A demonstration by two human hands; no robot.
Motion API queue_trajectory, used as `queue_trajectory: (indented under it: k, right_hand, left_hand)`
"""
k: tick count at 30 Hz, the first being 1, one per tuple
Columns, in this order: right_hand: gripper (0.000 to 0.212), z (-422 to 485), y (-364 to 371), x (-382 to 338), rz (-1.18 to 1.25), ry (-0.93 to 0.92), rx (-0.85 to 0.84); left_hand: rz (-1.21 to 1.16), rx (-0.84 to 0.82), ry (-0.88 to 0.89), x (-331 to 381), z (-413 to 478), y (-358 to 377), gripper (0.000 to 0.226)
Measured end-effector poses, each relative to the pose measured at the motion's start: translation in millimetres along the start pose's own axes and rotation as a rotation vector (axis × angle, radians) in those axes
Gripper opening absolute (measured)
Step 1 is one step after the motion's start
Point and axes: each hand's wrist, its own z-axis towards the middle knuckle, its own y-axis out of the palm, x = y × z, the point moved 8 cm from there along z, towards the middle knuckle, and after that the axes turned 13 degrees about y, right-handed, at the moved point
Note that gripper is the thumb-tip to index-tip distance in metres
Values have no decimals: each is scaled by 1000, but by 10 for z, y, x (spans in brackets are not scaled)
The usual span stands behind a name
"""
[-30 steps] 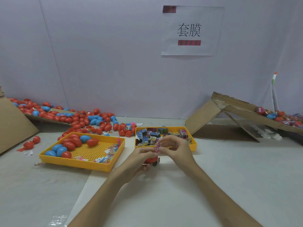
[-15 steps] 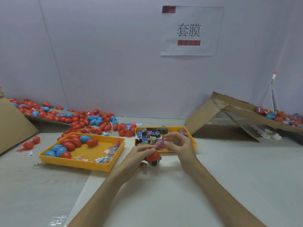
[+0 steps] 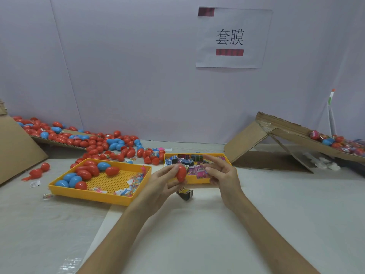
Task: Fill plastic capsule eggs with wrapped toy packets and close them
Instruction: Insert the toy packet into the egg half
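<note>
At the near rim of the right yellow tray (image 3: 197, 181), the left hand (image 3: 164, 180) clamps its fingers round a red egg (image 3: 180, 173), which has been raised off the table since a moment ago. The right hand (image 3: 223, 175), pinched then, now spreads its fingers beside a pink packet (image 3: 200, 172). The egg looks whole, so this one seems closed.

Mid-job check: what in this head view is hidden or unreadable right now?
Head view:
Red egg: the left hand covers its lower part, hiding seam and contents.
Pink packet: pinched by the right hand or lying in the yellow tray? They overlap.
Dark packet on the table: partly behind the left hand, print too small.
Eggs on the cardboard ramp: cut by the right edge.
</note>
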Motion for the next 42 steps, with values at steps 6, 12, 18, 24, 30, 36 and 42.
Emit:
queue_trajectory:
  k: [6,12,18,24,30,36,42]
  right_hand:
    - [49,-6,39,22,-61,-19,-43]
    - [46,0,17,16,-94,-30,-20]
    - [45,-3,33,27,-133,-26,-2]
    - [43,-36,54,-4,-180,-35,4]
    - [40,-31,66,6,-204,-45,-7]
    - [35,-62,108,-6,-206,-74,-42]
    - [25,-87,153,-53,-201,-121,-80]
  left_hand:
    - [-41,17,-9,-1,12,-47,45]
    - [20,-1,25,19,15,-43,40]
    - [118,-72,33,43,-22,59,45]
    - [242,-58,87,22,2,13,30]
    - [384,-77,165,70,14,11,34]
    - [445,-59,187,101,13,16,33]
    - [463,-66,189,102,-2,42,32]
